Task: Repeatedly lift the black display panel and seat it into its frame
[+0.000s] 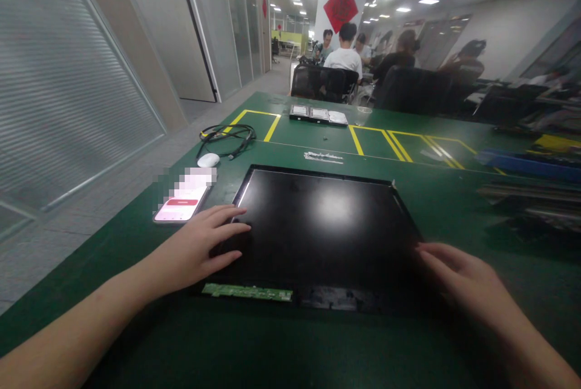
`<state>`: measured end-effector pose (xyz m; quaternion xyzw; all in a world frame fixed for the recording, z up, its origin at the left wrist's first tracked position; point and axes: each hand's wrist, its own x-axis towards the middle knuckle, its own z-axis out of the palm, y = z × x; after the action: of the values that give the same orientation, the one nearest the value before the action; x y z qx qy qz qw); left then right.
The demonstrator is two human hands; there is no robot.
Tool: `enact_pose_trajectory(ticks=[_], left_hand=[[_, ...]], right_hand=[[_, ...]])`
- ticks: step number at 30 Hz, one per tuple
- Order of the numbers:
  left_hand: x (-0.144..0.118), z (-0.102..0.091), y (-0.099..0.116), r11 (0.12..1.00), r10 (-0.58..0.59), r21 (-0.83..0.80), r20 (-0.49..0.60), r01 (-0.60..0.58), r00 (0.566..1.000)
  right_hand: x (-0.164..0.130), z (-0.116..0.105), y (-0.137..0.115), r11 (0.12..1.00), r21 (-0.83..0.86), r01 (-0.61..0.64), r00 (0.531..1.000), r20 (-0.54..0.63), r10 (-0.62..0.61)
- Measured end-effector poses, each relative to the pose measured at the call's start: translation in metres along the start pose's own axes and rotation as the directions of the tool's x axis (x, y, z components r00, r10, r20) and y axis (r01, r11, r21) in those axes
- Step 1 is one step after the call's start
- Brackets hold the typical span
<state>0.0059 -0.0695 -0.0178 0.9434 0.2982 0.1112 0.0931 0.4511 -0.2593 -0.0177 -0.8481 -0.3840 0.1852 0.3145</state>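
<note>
A flat black display panel (324, 225) lies on the green table (136, 244) in front of me, with a narrow green circuit strip (247, 292) along its near edge. My left hand (200, 247) rests flat on the panel's left side, fingers spread over the edge. My right hand (458, 283) lies at the panel's right edge, fingers touching its rim. Neither hand holds anything.
A phone (181, 204) with a lit screen lies left of the panel, a white mouse (208, 160) and black cable (227, 135) beyond it. Three hard drives (319, 114) sit farther back. Dark trays (531, 195) are at the right. People sit at desks behind.
</note>
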Motion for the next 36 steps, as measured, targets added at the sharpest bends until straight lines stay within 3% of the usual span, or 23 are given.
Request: enact_pose_trajectory(ticks=[5,11,13,16,19,27,36], left_hand=[[-0.003,-0.010,0.001,0.999,0.049,-0.024,0.173,-0.046,0.984],[-0.007,-0.012,-0.002,0.997,0.036,-0.069,0.200,-0.023,0.979],[-0.009,-0.013,-0.002,0.997,0.035,-0.079,0.216,-0.018,0.976],[-0.010,-0.015,-0.002,0.997,0.039,-0.080,0.230,-0.021,0.972],[-0.010,-0.016,-0.003,0.998,0.031,-0.065,0.217,-0.017,0.976],[-0.009,-0.018,0.000,0.994,0.021,-0.114,0.204,0.003,0.979],[-0.012,-0.015,0.000,0.994,0.033,-0.112,0.262,-0.003,0.965]], right_hand=[[-0.003,0.002,-0.008,1.000,-0.025,-0.001,1.000,-0.016,0.001],[-0.003,0.002,-0.005,0.998,-0.037,-0.052,0.999,0.004,0.052],[-0.002,0.003,-0.003,0.999,-0.033,0.001,1.000,-0.028,-0.002],[-0.001,0.004,0.000,0.981,-0.056,0.187,0.980,-0.058,-0.190],[-0.001,0.006,0.003,0.936,-0.093,0.340,0.941,0.021,-0.339],[0.001,0.009,0.006,0.893,-0.206,0.399,0.913,0.180,-0.367],[0.000,0.006,0.003,0.857,-0.218,0.468,0.878,0.228,-0.421]])
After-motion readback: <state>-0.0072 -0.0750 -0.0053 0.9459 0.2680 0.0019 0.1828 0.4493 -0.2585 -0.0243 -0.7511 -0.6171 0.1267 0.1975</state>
